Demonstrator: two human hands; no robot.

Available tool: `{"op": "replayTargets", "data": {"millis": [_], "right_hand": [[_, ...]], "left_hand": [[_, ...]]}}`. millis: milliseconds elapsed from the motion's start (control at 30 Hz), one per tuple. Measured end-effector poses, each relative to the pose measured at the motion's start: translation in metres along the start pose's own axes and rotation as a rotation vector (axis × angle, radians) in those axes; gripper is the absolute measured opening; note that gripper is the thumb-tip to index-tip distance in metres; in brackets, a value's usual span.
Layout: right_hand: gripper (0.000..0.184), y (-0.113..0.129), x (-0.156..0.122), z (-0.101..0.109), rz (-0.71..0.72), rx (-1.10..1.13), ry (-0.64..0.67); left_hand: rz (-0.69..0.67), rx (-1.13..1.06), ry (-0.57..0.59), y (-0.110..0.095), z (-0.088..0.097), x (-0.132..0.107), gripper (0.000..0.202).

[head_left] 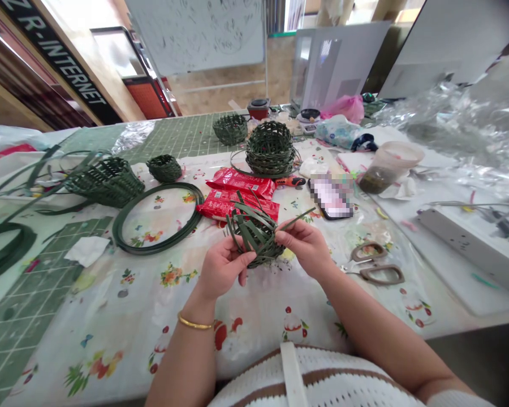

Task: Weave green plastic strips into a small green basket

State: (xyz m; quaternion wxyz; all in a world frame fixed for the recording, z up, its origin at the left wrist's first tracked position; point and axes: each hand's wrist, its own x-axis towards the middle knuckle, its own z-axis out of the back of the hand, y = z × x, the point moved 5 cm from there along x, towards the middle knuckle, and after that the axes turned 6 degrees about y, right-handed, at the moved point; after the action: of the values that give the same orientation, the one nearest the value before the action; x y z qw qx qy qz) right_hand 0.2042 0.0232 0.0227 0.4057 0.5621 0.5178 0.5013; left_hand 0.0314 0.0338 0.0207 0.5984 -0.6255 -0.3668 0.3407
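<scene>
A small dark green woven basket point(258, 240) is between my two hands, low over the tablecloth, with loose strip ends sticking up from its rim. My left hand point(227, 263) grips its left side, thumb in front and fingers partly hidden behind the strips. At the right side my right hand point(303, 243) pinches a thin green strip point(303, 215) that points out to the upper right. Just behind the basket lie red packets point(241, 183). Scissors point(375, 264) with brown handles rest to the right of my right hand.
A coil of green strip point(117, 226) lies left, near woven baskets point(106, 181). Stacked baskets point(270, 150) stand behind the packets, beside an orange-handled tool point(290, 181). A phone point(331, 195), a plastic cup point(390, 164) and a power strip point(470, 246) are on the right.
</scene>
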Motion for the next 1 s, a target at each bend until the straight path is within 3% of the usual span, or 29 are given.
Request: {"op": "replayTargets", "data": {"millis": [200,333,433,667,1000], "right_hand": [[0.006,0.014,-0.007,0.000,0.232,-0.202,0.000],[0.015,0.036,-0.016,-0.010,0.501,-0.377,0.128],[0.017,0.044,-0.019,-0.015,0.611,-0.478,0.209],[0.015,0.034,-0.016,-0.010,0.518,-0.412,0.157],[0.020,0.033,-0.015,-0.018,0.513,-0.524,0.300]], "left_hand": [[-0.007,-0.040,-0.004,0.001,-0.001,0.003,0.019],[0.005,-0.057,0.007,0.002,-0.004,0.003,0.019],[0.008,-0.066,0.000,0.003,-0.005,0.002,0.019],[0.004,-0.077,-0.011,0.002,-0.004,0.002,0.020],[-0.001,-0.057,-0.034,0.004,-0.003,0.002,0.022]]}}
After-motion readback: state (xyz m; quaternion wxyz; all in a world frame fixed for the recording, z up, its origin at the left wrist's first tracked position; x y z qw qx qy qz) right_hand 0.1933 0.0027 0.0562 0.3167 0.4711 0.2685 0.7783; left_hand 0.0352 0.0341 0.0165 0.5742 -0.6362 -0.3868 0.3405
